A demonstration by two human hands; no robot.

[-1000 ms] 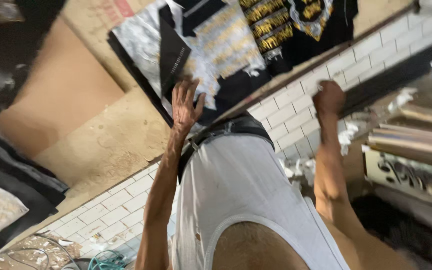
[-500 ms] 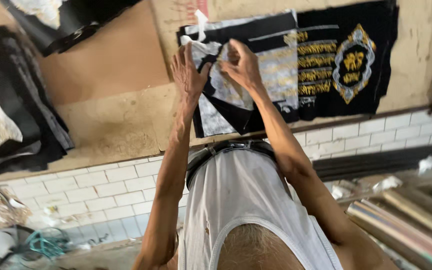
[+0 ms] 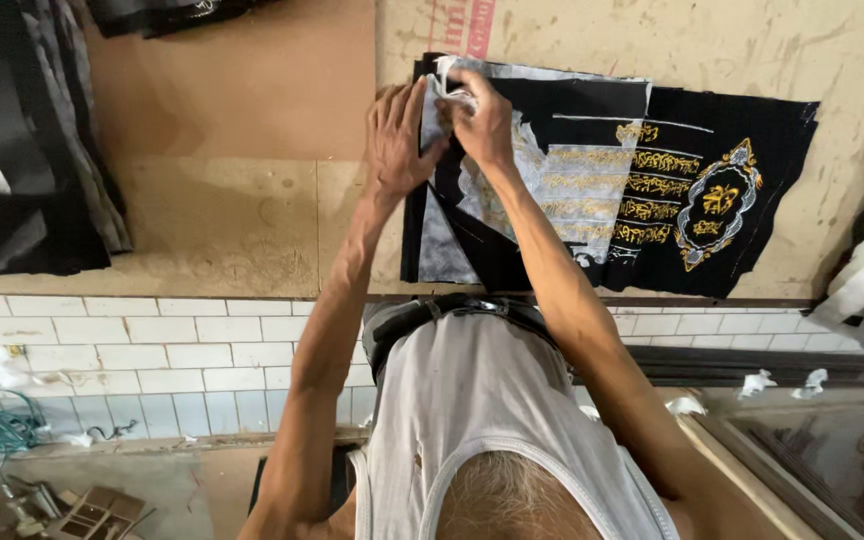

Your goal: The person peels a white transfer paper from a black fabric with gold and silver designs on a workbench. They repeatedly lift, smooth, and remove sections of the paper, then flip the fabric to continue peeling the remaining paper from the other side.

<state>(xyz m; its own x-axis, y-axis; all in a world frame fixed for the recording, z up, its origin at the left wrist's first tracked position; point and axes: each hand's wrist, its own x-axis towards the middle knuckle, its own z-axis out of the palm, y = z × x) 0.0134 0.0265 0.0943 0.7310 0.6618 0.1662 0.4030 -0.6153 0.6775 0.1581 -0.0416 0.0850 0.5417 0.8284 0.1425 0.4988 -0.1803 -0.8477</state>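
Both your hands have come together at the far left corner of the black embroidered cloth (image 3: 712, 200), where half a second ago they were a little apart and lower on it. Your left hand (image 3: 397, 135) lies flat, fingers together, pressing the cloth's left edge onto the brown worktable (image 3: 242, 200). Your right hand (image 3: 480, 120) pinches a crumpled bit of the white backing paper (image 3: 552, 170) at that corner. The cloth lies flat with its long axis running left to right, gold lettering and the gold medallion (image 3: 720, 200) toward the right end. Its near edge sits just short of the table's near edge, above the white tiled wall (image 3: 152, 350). Bare table lies open to the left, up to a dark fabric pile (image 3: 32, 180).
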